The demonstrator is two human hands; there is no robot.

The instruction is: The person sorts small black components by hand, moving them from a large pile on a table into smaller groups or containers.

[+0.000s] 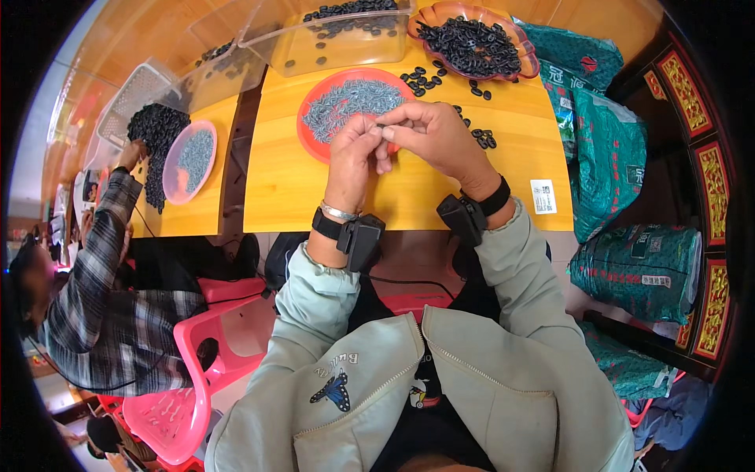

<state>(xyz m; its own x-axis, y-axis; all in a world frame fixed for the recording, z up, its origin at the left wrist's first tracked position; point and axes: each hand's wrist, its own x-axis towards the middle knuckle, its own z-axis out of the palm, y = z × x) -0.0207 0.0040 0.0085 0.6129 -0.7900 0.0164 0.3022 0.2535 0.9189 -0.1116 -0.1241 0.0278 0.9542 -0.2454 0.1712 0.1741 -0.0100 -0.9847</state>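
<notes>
Left hand (pixel 355 151) and right hand (pixel 432 130) met by a red dish (pixel 305 130) of grey pieces (pixel 346 102).
The right thumb and forefinger pinched a small dark piece (pixel 381 126); the left fingers curled close, their hold hidden. The dish sat toward the table's (pixel 291 197) left edge.

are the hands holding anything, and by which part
A small dark piece, pinched where the left hand and right hand meet; its gripped part is hidden.

Above the bench (pixel 287 189), a small piece (pixel 382 126) is pinched between the left hand (pixel 355 151) and the right hand (pixel 435 132). Slim grey pieces (pixel 346 102) are held in a red bowl (pixel 313 146) just beyond; black pieces (pixel 472 47) are heaped in a scalloped tray (pixel 530 61), with others scattered nearby.
</notes>
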